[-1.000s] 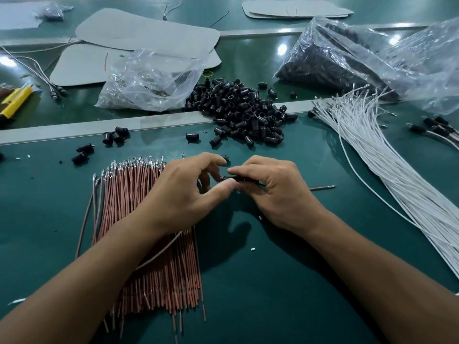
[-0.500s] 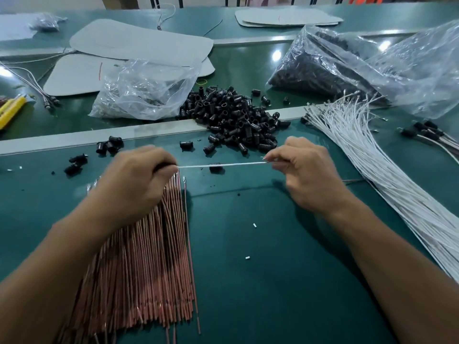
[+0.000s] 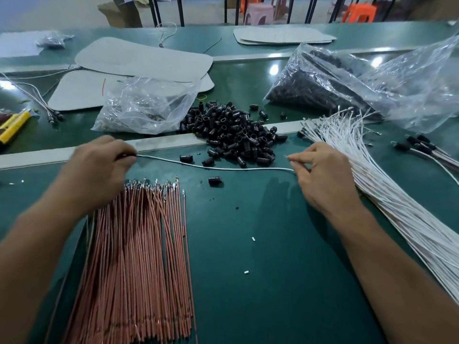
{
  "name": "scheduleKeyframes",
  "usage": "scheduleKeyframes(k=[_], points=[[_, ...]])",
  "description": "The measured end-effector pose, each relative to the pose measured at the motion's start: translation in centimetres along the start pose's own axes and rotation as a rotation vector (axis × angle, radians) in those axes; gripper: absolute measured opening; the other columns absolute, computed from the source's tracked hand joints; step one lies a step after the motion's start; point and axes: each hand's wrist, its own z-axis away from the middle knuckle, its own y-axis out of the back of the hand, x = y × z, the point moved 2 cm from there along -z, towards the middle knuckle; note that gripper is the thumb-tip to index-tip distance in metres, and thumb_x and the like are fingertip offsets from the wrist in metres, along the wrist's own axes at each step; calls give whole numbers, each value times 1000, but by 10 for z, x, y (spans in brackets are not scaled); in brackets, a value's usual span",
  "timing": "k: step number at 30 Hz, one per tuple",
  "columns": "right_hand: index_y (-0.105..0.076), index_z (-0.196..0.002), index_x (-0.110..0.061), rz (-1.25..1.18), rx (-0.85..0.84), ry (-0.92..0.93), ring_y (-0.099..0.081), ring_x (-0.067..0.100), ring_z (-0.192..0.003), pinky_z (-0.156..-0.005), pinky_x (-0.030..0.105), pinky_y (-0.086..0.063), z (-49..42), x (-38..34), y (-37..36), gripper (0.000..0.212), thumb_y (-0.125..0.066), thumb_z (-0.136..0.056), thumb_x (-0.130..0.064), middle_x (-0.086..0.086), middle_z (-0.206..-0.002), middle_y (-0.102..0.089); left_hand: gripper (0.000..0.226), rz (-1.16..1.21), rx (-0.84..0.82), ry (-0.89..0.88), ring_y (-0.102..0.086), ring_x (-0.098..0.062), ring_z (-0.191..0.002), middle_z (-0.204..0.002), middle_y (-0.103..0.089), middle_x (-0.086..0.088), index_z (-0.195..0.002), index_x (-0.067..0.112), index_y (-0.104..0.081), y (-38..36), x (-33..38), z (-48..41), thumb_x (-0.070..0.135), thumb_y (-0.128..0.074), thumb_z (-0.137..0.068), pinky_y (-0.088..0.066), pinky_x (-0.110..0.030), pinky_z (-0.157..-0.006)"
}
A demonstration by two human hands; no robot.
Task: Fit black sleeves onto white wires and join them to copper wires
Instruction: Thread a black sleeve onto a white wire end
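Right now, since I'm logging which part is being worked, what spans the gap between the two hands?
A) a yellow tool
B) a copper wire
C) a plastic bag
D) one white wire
D: one white wire runs from the left hand to the right hand, each holding an end, while the copper wires lie bundled on the table.

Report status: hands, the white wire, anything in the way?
Left hand and right hand each pinch one white wire, stretched between them. Copper wires bundled alongside. One loose black sleeve lies under the span, not blocking.
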Motion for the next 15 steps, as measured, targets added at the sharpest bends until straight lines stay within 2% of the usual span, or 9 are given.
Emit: scheduleKeyframes(k=[3, 5, 6, 8, 10, 12, 15], points=[[-78, -105, -12, -74, 101, 32, -57, 11, -78, -76, 13, -45, -1, -5, 8, 15, -71, -91, -11, -3, -91, -62, 26, 14, -109, -165, -55, -27, -104, -112, -63, -11, -115, 6, -68, -14, 38, -11, 15, -63, -92, -47, -46, -96], [-76, -102, -13, -128, 110, 55, -56, 6, -76, -78, 14, -44, -2, -8, 10, 13, -68, -92, -9, -6, -91, -62, 30, 23, -128, -259, -49, -24, -115, -120, -59, -8, -121, 7, -66, -23, 63, -15, 20, -62, -94, -42, -44, -104], [-75, -100, -15, -169, 86, 58, -56, 2, -74, -78, 16, -46, -1, -9, 9, 12, -66, -93, -10, -8, -90, -64, 29, 68, -116, -281, -51, -22, -111, -117, -60, -7, -119, 7, -67, -26, 76, -16, 21, -61, -95, -43, -41, -102], [-74, -96, -18, -247, 23, 85, -56, -7, -71, -73, 10, -45, 3, -15, 5, 10, -66, -93, -12, -12, -85, -66, 25, 248, -83, -271, -59, -17, -90, -102, -66, -3, -115, 8, -70, -29, 101, -18, 22, -64, -95, -50, -36, -89], [-76, -95, -15, -294, -12, 186, -59, -7, -72, -72, 11, -46, 9, -23, 0, 8, -71, -91, -11, -11, -85, -70, 27, 479, -138, -191, -64, -13, -70, -85, -70, 5, -112, 13, -72, -34, 124, -17, 30, -68, -91, -56, -31, -72], [-78, -95, -14, -335, -27, 305, -64, 0, -73, -71, 18, -51, 16, -32, -6, 7, -75, -89, -12, -7, -86, -74, 22, 592, -251, -120, -64, -11, -60, -71, -70, 5, -100, 16, -75, -45, 143, -11, 34, -71, -88, -54, -28, -59], [-76, -89, -14, -365, -56, 409, -62, 4, -66, -62, 24, -50, 21, -40, -14, 6, -72, -91, -18, -7, -77, -72, 14, 675, -309, -19, -64, -16, -54, -65, -71, 0, -81, 12, -74, -61, 150, -3, 22, -71, -91, -47, -24, -50]])
